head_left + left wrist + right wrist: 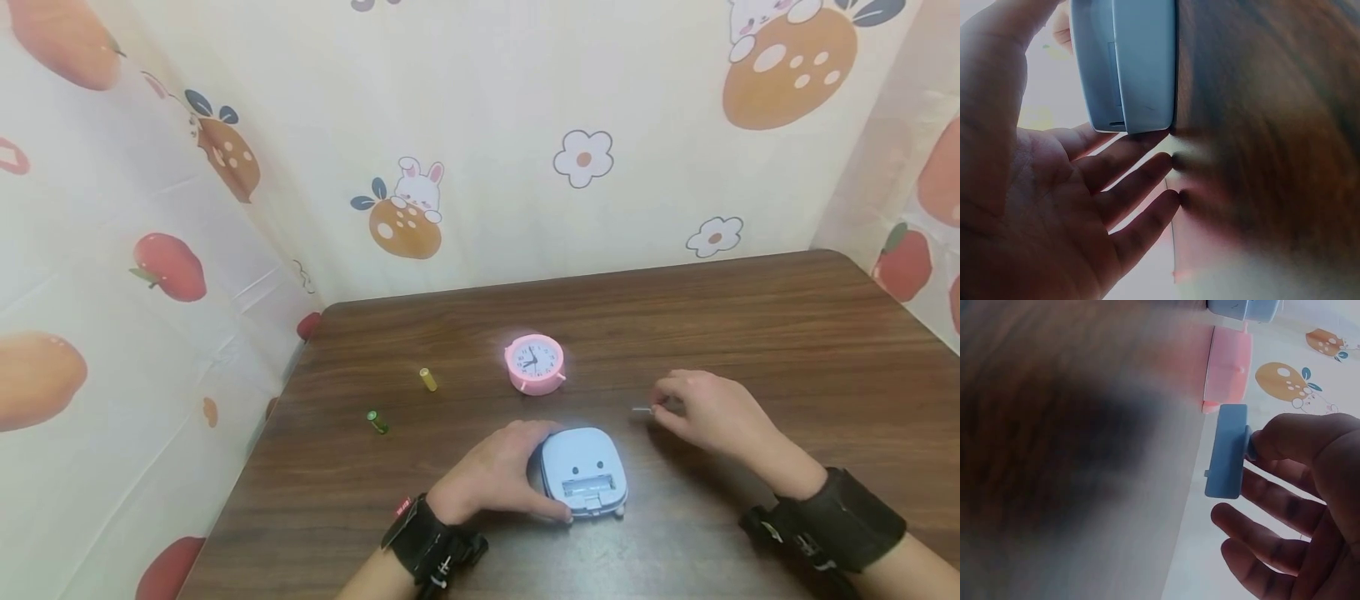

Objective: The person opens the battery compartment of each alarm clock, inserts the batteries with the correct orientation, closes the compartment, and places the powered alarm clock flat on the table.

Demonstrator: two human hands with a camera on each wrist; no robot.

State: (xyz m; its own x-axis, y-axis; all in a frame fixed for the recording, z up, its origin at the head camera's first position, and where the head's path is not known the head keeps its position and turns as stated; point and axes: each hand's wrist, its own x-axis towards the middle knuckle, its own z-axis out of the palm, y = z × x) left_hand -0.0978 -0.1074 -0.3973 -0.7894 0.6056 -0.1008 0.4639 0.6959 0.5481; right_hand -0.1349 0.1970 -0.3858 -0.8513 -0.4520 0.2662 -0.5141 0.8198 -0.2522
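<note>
A light-blue square device [583, 458] lies on the table with two small dark knobs and an uncovered battery compartment facing up. My left hand [501, 471] holds it at its left side, thumb by the near corner and index finger by the far one. In the left wrist view, the other fingers spread below the device's edge [1144, 69]. To the right, my right hand [708, 412] pinches a small blue battery cover [1229, 453] by its tab between thumb and index finger, held above the table. Its remaining fingers are loosely bent.
Behind the device is a pink alarm clock [535, 364], face tilted up. A yellow battery [428, 380] and a green battery [377, 422] lie on the wooden table [750, 325] to the left. Patterned curtains [487, 100] hang behind the table and along its sides.
</note>
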